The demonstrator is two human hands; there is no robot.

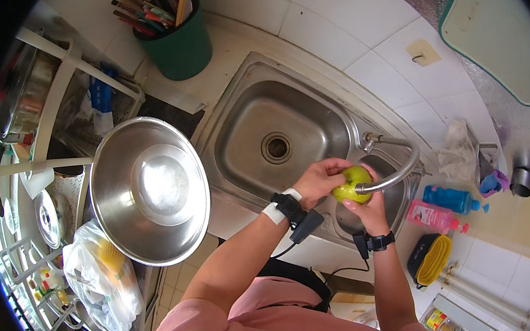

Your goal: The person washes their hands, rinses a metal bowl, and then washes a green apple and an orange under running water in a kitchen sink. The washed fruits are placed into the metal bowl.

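Observation:
A green apple (350, 194) with a wet-looking skin is held between my two hands, above the small right bowl (394, 193) of a stainless steel sink. My left hand (320, 179) grips it from the left, with curled fingers near its stem hollow. From the right and below, my right hand (371, 212) supports it, thumb on the near side. The curved metal faucet (406, 164) reaches over the apple, and its spout end hides part of the fruit. I cannot tell whether water is running. The larger sink basin (241, 115) holds nothing but its drain strainer (276, 148).
A steel mixing bowl (118, 179) stands left of the sink. Beyond it are a green utensil bucket (180, 54) and a white plastic bag (83, 264). To the right stand blue (445, 198) and pink (427, 214) bottles and a yellow basket (433, 259).

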